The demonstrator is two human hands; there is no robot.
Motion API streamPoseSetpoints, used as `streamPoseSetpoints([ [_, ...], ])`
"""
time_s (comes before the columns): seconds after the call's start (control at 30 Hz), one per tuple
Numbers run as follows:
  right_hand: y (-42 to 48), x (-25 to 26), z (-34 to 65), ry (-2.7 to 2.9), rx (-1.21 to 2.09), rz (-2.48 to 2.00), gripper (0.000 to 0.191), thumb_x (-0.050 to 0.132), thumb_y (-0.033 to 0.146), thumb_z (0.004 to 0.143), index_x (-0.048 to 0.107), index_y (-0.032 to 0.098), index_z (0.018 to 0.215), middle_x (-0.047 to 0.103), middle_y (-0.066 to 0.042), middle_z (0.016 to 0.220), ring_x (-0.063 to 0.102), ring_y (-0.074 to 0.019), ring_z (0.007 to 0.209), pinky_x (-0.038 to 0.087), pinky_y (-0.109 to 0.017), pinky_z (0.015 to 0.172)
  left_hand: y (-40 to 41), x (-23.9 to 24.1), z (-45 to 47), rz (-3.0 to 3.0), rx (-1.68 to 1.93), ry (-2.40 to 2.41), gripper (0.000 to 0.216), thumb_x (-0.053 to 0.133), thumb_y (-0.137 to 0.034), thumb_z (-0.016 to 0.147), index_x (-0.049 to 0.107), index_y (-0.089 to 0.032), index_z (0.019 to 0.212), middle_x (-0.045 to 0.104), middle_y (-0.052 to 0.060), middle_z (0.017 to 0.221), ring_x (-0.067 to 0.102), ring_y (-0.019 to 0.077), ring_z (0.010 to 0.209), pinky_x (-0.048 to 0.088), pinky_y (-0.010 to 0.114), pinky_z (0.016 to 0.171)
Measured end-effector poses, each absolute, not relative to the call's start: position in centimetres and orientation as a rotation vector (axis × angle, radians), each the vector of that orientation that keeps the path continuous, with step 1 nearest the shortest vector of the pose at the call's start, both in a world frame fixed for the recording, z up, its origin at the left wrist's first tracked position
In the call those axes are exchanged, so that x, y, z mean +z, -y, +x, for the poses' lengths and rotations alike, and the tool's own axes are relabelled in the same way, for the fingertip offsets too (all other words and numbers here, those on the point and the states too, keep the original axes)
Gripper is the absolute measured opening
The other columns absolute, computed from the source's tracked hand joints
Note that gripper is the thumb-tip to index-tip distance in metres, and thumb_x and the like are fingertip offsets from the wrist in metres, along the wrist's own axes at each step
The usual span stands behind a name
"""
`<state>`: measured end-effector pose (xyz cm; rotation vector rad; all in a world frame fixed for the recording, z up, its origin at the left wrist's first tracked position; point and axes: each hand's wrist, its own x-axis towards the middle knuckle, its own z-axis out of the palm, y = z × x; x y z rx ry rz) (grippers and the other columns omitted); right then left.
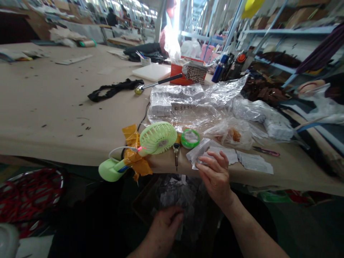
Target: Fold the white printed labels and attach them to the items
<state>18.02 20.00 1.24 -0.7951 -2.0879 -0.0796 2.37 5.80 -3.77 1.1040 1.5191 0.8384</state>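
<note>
My right hand (215,173) rests at the near table edge, its fingers curled onto a small clear bag of white paper tags (200,152). Low down in my lap, my left hand (165,220) closes on a bunch of small clear packets (174,195) lying in a dark container. More white printed slips (251,161) lie just right of my right hand.
A green handheld fan (156,138) taped with yellow tape stands at the table edge, next to a green tape roll (190,138) and a hanging key (176,152). Plastic bags of white bundles (174,98), a black fabric strip (113,89), a hammer (157,83) and scissors (266,151) lie beyond.
</note>
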Motion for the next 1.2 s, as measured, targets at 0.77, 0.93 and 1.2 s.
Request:
streamPoseSetpoints([
  [0.77,-16.6,2.1,20.1,2.123,0.137,-0.517,0.017,0.061,0.007,0.083,0.067,0.023,0.088,0.066,-0.002,0.094,0.053,-0.0227,0.109,0.043,-0.049,0.097,-12.7,3.2,6.2,0.164,1.17,-0.69,0.041,0.058,-0.048,0.083,0.066,-0.01,0.098,0.067,0.01,0.088,0.061,0.0139,0.07,0.046,0.024,0.061],
  [0.93,-14.4,1.4,21.4,2.218,0.142,-0.54,0.016,0.063,0.011,0.083,0.067,0.024,0.091,0.068,0.0,0.091,0.055,-0.0207,0.106,0.041,-0.046,0.101,-12.6,3.1,6.8,0.152,1.184,-0.814,0.022,0.072,-0.032,0.073,0.065,-0.011,0.076,0.063,0.002,0.066,0.055,0.0081,0.057,0.04,0.018,0.054],
  [1.2,-18.9,2.4,22.4,2.269,-0.241,-1.047,0.033,0.057,0.023,0.088,0.058,0.012,0.119,0.064,-0.013,0.106,0.054,-0.0291,0.106,0.044,-0.048,0.092,-11.9,2.3,6.9,0.318,1.059,-1.004,0.028,0.067,-0.036,0.076,0.064,-0.013,0.092,0.065,0.002,0.062,0.058,0.0116,0.053,0.044,0.022,0.053],
])
